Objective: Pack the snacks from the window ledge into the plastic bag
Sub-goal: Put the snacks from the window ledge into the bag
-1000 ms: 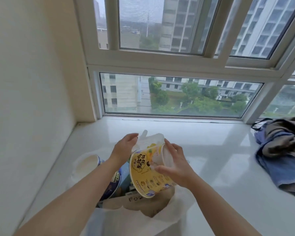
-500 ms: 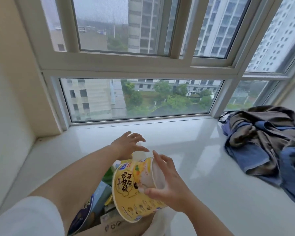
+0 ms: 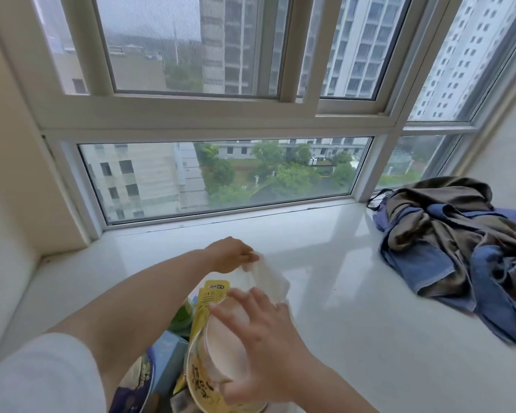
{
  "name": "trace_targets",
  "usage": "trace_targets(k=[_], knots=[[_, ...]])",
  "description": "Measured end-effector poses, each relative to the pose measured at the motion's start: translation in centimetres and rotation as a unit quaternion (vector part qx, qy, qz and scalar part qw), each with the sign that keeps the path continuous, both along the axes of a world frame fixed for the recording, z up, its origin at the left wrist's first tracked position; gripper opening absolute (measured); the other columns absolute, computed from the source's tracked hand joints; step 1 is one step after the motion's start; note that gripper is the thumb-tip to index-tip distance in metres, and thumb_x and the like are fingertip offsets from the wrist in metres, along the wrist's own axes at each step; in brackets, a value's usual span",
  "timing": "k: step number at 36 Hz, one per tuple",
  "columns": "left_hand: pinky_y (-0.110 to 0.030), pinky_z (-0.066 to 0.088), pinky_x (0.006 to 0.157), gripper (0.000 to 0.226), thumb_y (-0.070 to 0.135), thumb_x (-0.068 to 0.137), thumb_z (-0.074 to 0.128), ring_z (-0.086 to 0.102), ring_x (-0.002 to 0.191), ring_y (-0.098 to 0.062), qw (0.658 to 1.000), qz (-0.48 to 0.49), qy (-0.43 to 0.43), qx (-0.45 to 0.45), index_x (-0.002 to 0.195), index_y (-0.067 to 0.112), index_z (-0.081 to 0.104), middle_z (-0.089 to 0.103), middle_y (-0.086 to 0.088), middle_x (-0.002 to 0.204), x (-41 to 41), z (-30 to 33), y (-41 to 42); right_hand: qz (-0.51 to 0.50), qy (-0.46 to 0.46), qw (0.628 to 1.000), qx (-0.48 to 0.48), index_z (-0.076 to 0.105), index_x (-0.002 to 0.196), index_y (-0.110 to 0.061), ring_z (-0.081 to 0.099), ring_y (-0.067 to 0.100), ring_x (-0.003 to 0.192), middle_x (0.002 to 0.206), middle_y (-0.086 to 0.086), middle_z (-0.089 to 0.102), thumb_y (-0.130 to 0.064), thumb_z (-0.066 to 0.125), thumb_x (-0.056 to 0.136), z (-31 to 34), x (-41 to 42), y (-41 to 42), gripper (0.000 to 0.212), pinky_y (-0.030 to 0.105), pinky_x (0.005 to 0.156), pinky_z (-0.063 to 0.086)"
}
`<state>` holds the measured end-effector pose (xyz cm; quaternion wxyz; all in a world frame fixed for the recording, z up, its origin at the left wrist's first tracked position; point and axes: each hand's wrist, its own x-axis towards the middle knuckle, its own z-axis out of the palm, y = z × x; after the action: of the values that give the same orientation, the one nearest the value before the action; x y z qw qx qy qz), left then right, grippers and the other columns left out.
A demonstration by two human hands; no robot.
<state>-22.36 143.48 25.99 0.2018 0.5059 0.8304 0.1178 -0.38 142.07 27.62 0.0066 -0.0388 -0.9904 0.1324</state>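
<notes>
You see a yellow noodle bowl [image 3: 204,380] with dark print and a white base, a translucent white plastic bag [image 3: 268,278], a glossy white window ledge [image 3: 355,293], and crumpled blue-and-brown clothes [image 3: 459,234].

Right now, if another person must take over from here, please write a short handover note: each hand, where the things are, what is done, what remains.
Left hand: pinches the plastic bag at its upper edge, holding it open.
Right hand: grips the yellow noodle bowl by its base, tilted, at the bag mouth.
Done: a purple bowl, a blue box and a green item sit low beside it, apparently already bagged.
Left: lower the yellow bowl in and release. No other snacks show on the ledge, only a pile of clothes.
</notes>
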Motion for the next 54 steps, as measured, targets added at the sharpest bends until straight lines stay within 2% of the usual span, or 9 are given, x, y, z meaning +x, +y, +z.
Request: trace_targets(k=[4,19,26,31,35,41,47,50,54], knots=[[-0.025,0.037,0.085,0.037,0.037,0.1,0.041,0.053,0.1,-0.018,0.997,0.0,-0.055,0.051,0.116,0.013,0.064,0.063,-0.004,0.121,1.4,1.8,0.5,0.024,-0.018,1.0,0.01,0.014,0.142,-0.044,0.003,0.023,0.141,0.152,-0.006,0.01,-0.055,0.065,0.066,-0.3,-1.0,-1.1,0.093,0.053,0.105,0.015],[-0.022,0.05,0.073,0.01,0.024,0.09,0.063,0.054,0.076,-0.008,0.962,-0.026,-0.267,-0.044,0.089,0.019,0.054,0.053,0.007,0.085,3.4,5.7,-1.4,0.012,0.027,1.0,-0.002,0.027,0.132,-0.043,0.02,0.019,0.132,0.143,-0.014,0.022,-0.059,0.06,0.066,-0.5,-2.4,-1.0,0.075,0.046,0.099,0.027],[-0.029,0.045,0.084,0.044,0.025,0.08,0.073,0.047,0.098,-0.015,0.994,-0.082,0.048,-0.049,0.122,0.022,0.059,0.047,0.004,0.104,5.1,6.8,-1.7,0.015,0.059,0.997,0.053,0.033,0.132,-0.042,0.022,0.027,0.136,0.143,-0.009,0.027,-0.062,0.053,0.069,-2.1,-2.0,-1.1,0.069,0.048,0.099,0.025],[-0.031,0.044,0.07,0.023,0.024,0.091,0.055,0.055,0.087,-0.026,0.988,-0.037,0.153,-0.006,0.096,0.005,0.067,0.059,-0.012,0.088,5.3,6.3,-2.7,0.063,0.038,0.99,0.12,0.032,0.133,-0.032,0.042,0.035,0.129,0.138,0.0,0.044,-0.052,0.062,0.062,-3.4,-1.8,-1.0,0.08,0.061,0.106,0.023],[-0.03,0.038,0.073,0.024,0.028,0.096,0.047,0.054,0.098,-0.026,0.992,-0.007,0.12,0.048,0.091,0.01,0.063,0.059,-0.009,0.099,5.6,5.7,-3.2,0.051,0.02,0.994,0.09,0.036,0.138,-0.024,0.035,0.029,0.136,0.146,0.005,0.038,-0.026,0.064,0.077,-3.3,-2.1,-1.3,0.067,0.049,0.108,0.029],[-0.029,0.039,0.079,0.02,0.023,0.097,0.048,0.05,0.09,-0.017,0.992,-0.005,-0.017,0.123,0.102,0.013,0.065,0.062,-0.006,0.103,6.6,5.2,-3.8,-0.098,0.087,0.99,0.045,0.063,0.115,-0.028,0.07,0.011,0.091,0.112,-0.006,0.069,-0.037,0.083,0.042,-5.8,-1.0,0.5,0.076,0.02,0.057,0.054],[-0.031,0.04,0.082,0.019,0.02,0.097,0.048,0.051,0.095,-0.021,0.989,0.003,-0.028,0.148,0.106,0.017,0.065,0.059,-0.005,0.105,7.7,4.2,-3.9,-0.162,-0.001,0.984,0.07,0.03,0.144,-0.014,0.048,0.023,0.117,0.136,0.003,0.044,-0.014,0.052,0.088,-6.6,0.5,1.9,0.06,0.03,0.09,0.044],[-0.036,0.043,0.085,0.018,0.022,0.096,0.05,0.053,0.097,-0.022,0.985,0.017,-0.009,0.17,0.104,0.021,0.065,0.058,-0.001,0.103,7.9,4.5,-3.9,-0.125,0.129,0.977,0.117,0.066,0.106,-0.017,0.056,0.02,0.089,0.1,0.0,0.063,-0.029,0.058,0.077,-6.3,0.6,1.7,0.032,0.027,0.069,0.051],[-0.036,0.044,0.083,0.016,0.02,0.094,0.052,0.054,0.091,-0.018,0.977,0.041,-0.003,0.208,0.099,0.023,0.067,0.056,0.007,0.094,8.1,4.9,-4.5,-0.181,0.368,0.904,0.121,0.049,0.106,-0.017,0.051,0.021,0.087,0.094,0.004,0.06,-0.034,0.062,0.069,-4.3,0.6,1.9,0.043,0.03,0.069,0.049]])
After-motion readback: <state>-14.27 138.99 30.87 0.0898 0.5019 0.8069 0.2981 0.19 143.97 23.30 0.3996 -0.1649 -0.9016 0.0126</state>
